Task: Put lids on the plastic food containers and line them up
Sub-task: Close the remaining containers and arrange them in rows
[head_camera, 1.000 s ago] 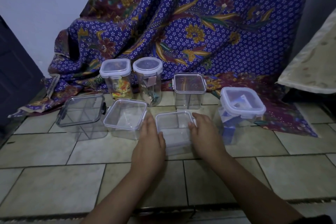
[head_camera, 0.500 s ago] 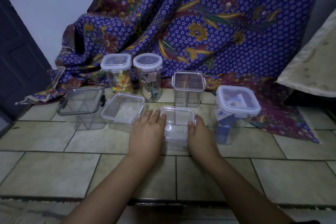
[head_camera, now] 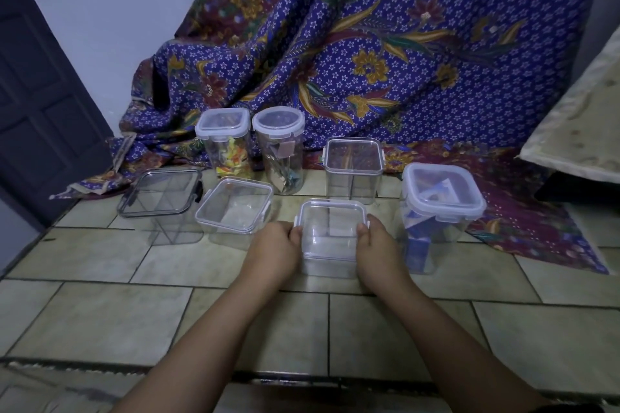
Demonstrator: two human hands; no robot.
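A small clear square container [head_camera: 330, 238] with its lid on stands on the tiled floor at centre. My left hand [head_camera: 273, 250] grips its left side and my right hand [head_camera: 380, 250] grips its right side, fingers curled at the lid's side clips. To its left sit a lidded clear container [head_camera: 235, 208] and a dark-rimmed lidded container [head_camera: 161, 201]. On its right is a taller lidded container [head_camera: 439, 211] with blue packets inside. Behind stand a square jar [head_camera: 224, 141] with yellow contents, a round jar [head_camera: 280, 147] and an empty square lidded container [head_camera: 353, 168].
A purple floral cloth [head_camera: 385, 54] drapes over the wall and floor behind the containers. A dark door [head_camera: 37, 104] stands at the left. A pale cushion [head_camera: 577, 131] lies at the right. A metal strip edges the tiled floor [head_camera: 100, 312] near me.
Both hands have shifted from lying flat beside the small container to curling around its sides at the lid. The camera view has tilted slightly; the other containers have stayed put.
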